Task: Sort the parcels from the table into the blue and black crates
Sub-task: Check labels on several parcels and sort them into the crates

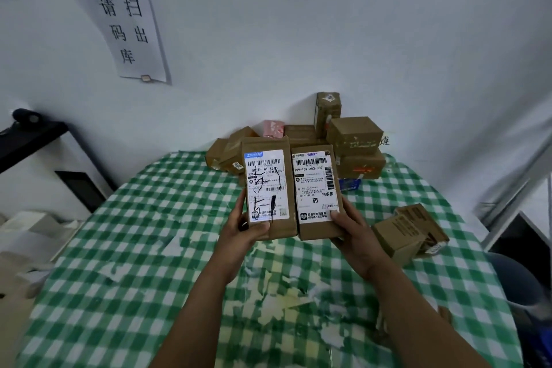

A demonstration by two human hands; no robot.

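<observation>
Left hand (242,234) round inked-label parcel (266,179), right hand (355,234) round plain-label parcel (315,185)

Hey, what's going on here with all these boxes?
A person is sorting parcels. The left hand grips the parcel with the scribbled label and the right hand grips the parcel with the clean label. Both are held up side by side, labels facing the camera, above the green checked table. More parcels sit in a pile against the wall, and a loose box lies apart on the right. Neither held parcel is in a crate yet.
</observation>
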